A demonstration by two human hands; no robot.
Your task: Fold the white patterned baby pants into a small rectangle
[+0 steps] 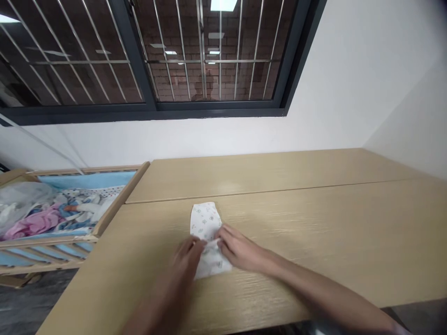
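Head view: a small printed cloth lies on the wooden table, the right hand pressing it with flat, open fingers, the blurred left hand at its edge, grip unclear. It seems light, soft and limp: pinch a folded edge

Folded cloth sits mid-frame on the table — my hands on its near end, crib off at left.

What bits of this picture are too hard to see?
Head view: the cloth's near half is hidden under the left hand and right hand.
Head view: the left hand is blurred; its fingers are unclear.
Head view: the crib is cut off by the left edge.
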